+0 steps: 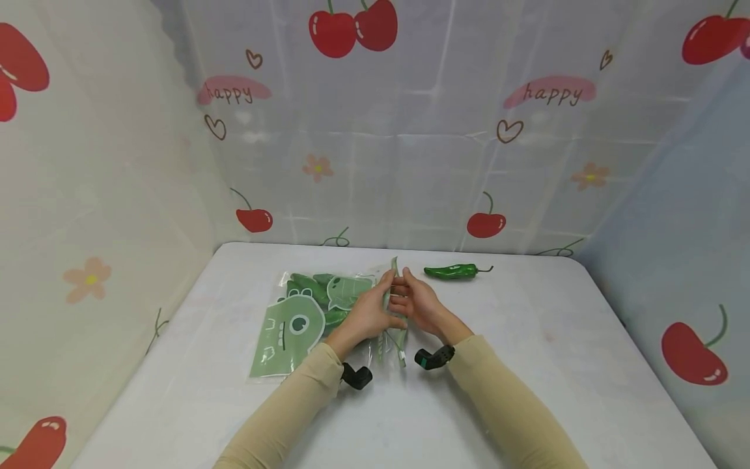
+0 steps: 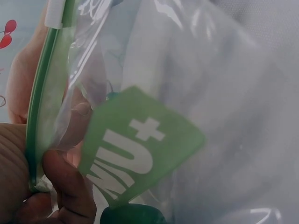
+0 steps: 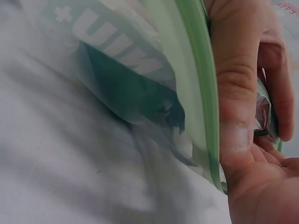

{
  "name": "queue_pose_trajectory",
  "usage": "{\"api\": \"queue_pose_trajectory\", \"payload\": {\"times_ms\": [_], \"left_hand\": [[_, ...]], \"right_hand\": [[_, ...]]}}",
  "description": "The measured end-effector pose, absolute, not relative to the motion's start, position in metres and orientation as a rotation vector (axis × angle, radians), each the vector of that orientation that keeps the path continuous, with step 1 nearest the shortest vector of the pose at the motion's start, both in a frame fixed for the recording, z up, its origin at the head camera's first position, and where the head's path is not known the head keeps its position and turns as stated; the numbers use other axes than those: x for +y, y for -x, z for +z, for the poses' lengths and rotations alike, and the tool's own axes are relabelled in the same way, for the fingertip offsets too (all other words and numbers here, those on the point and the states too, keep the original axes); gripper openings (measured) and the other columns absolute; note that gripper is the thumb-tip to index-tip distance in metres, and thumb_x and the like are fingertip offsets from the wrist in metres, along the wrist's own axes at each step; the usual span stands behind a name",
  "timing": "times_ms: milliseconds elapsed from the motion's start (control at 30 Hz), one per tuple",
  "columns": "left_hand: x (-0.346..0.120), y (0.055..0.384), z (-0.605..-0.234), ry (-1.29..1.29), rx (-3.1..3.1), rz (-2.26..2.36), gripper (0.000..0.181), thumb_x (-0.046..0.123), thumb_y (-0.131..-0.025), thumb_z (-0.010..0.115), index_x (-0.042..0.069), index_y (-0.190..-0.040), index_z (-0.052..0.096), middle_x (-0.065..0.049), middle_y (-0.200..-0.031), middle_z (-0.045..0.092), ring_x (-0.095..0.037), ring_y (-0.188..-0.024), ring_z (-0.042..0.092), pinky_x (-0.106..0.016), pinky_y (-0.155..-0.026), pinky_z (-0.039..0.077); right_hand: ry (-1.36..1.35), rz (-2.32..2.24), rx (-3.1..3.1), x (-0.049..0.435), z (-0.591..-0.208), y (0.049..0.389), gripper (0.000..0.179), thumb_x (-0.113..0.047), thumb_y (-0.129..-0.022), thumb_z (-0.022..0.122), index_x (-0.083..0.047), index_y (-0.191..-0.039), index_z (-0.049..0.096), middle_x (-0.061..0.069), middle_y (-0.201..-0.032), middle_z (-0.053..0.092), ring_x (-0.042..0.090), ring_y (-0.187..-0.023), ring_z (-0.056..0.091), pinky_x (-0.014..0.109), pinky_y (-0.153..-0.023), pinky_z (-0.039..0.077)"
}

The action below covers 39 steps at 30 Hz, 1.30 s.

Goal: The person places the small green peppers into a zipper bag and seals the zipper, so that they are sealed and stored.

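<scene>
A clear zip bag (image 1: 287,339) printed with green cartoon faces lies flat on the table, glossy dark-green shapes showing inside it. Its green zip edge (image 1: 401,339) stands raised on the right side, a white slider (image 2: 55,14) at one end. My left hand (image 1: 369,312) grips this edge, its thumb reaching across to the right. Facing it, my right hand (image 1: 424,306) has its fingers curled at the same edge, fingertips close to the left hand. In the right wrist view the green strip (image 3: 205,93) runs along a thumb. A green chili pepper (image 1: 454,271) lies behind the right hand.
The white tabletop (image 1: 556,339) has rounded far corners. A patterned curtain (image 1: 410,163) with cherries and hearts hangs behind it and along both sides. Black wrist cameras (image 1: 435,357) sit under both wrists, near each other.
</scene>
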<state>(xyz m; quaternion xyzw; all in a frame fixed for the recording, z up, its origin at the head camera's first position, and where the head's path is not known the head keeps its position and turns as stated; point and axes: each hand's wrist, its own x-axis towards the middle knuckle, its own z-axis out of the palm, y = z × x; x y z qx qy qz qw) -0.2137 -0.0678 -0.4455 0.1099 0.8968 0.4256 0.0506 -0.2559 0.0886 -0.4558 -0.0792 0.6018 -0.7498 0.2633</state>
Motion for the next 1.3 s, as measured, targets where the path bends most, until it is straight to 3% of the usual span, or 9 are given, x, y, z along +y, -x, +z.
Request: {"api": "queue_pose_trajectory", "payload": {"times_ms": [267, 500, 667, 933, 1133, 1300], "left_hand": [[-0.067, 0.213, -0.445, -0.341, 2.745, 1.281, 0.118, 0.018, -0.073, 0.095, 0.023, -0.166, 0.023, 0.001, -0.172, 0.023, -0.032, -0.153, 0.034, -0.049, -0.122, 0.038], [-0.066, 0.213, -0.445, -0.36, 2.744, 1.271, 0.118, 0.021, -0.074, 0.094, 0.022, -0.166, 0.021, 0.002, -0.173, 0.021, -0.034, -0.153, 0.034, -0.052, -0.121, 0.037], [-0.067, 0.213, -0.446, -0.368, 2.758, 1.259, 0.117, 0.021, -0.074, 0.094, 0.021, -0.166, 0.022, -0.001, -0.172, 0.022, -0.031, -0.154, 0.033, -0.05, -0.123, 0.035], [-0.067, 0.214, -0.444, -0.375, 2.756, 1.261, 0.118, 0.022, -0.074, 0.094, 0.023, -0.166, 0.021, -0.003, -0.172, 0.022, -0.031, -0.154, 0.032, -0.049, -0.124, 0.034], [-0.069, 0.213, -0.442, -0.354, 2.757, 1.258, 0.118, 0.019, -0.073, 0.094, 0.024, -0.166, 0.022, -0.002, -0.172, 0.023, -0.029, -0.154, 0.033, -0.048, -0.123, 0.036], [-0.07, 0.213, -0.444, -0.353, 2.756, 1.257, 0.118, 0.021, -0.073, 0.095, 0.023, -0.166, 0.022, -0.004, -0.172, 0.023, -0.029, -0.155, 0.03, -0.047, -0.125, 0.033]], "right_hand": [[0.233, -1.983, 1.603, 0.089, -0.453, 0.257, 0.074, -0.049, -0.113, 0.02, 0.006, -0.161, 0.021, 0.032, -0.165, 0.026, 0.048, -0.151, 0.029, 0.056, -0.122, 0.031], [0.354, -1.845, 1.863, 0.105, -0.448, 0.26, 0.073, -0.053, -0.111, 0.029, 0.006, -0.153, 0.041, 0.032, -0.149, 0.05, 0.04, -0.13, 0.061, 0.042, -0.104, 0.056], [0.418, -1.794, 1.948, 0.117, -0.442, 0.266, 0.059, -0.042, -0.112, 0.038, 0.007, -0.144, 0.051, 0.03, -0.137, 0.061, 0.032, -0.116, 0.071, 0.036, -0.096, 0.06], [0.513, -1.674, 2.147, 0.137, -0.435, 0.273, 0.044, -0.027, -0.108, 0.056, 0.008, -0.135, 0.06, 0.027, -0.125, 0.068, 0.034, -0.109, 0.071, 0.043, -0.097, 0.06], [0.623, -1.548, 2.191, 0.16, -0.44, 0.283, 0.045, -0.021, -0.103, 0.064, 0.009, -0.136, 0.057, 0.023, -0.13, 0.067, 0.037, -0.118, 0.066, 0.044, -0.1, 0.058], [0.618, -1.533, 2.202, 0.181, -0.444, 0.291, 0.047, -0.019, -0.098, 0.071, 0.006, -0.136, 0.059, 0.021, -0.135, 0.066, 0.027, -0.119, 0.067, 0.041, -0.102, 0.056]]}}
